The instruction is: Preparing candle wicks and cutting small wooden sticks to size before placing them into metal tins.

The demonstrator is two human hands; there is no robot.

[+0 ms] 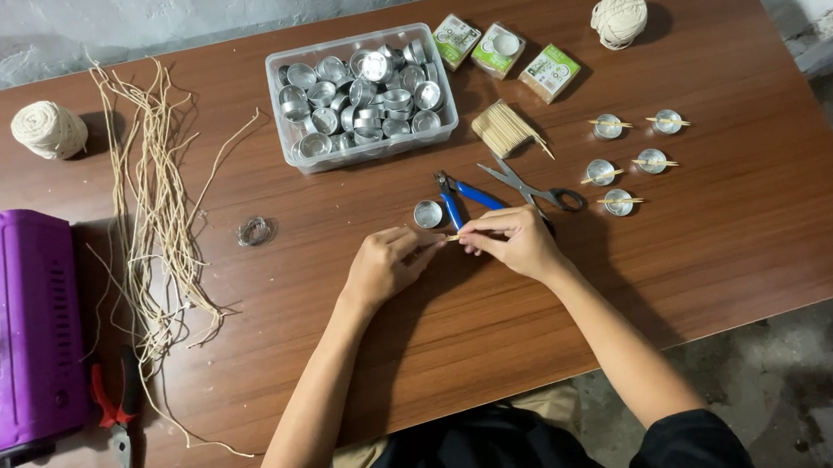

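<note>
1. Left hand (384, 264) and right hand (518, 240) meet at mid-table. Both pinch a thin, pale stick-like piece (451, 237) between fingertips; neither hand is released. Whether it is a toothpick or a wick end cannot be told.
2. Position: the piece spans the small gap between the two hands, just near of an empty metal cup (427, 213), which lies apart from both hands.
3. Risk: the piece is thin; uneven pinch force may snap it or let it slip onto the table (738, 236).
4. Risk: the blue-handled cutters (459, 198) and scissors (531, 189) lie just beyond the right hand; a forward movement may strike them.
5. Right, farther: five cups with sticks laid across (631, 160). A sweep of the right forearm could displace them.
6. Far: toothpick bundle (505, 128), a clear tub of empty cups (360, 98).
7. Left: cut wick strands (155, 207), well apart from the hands.
</note>
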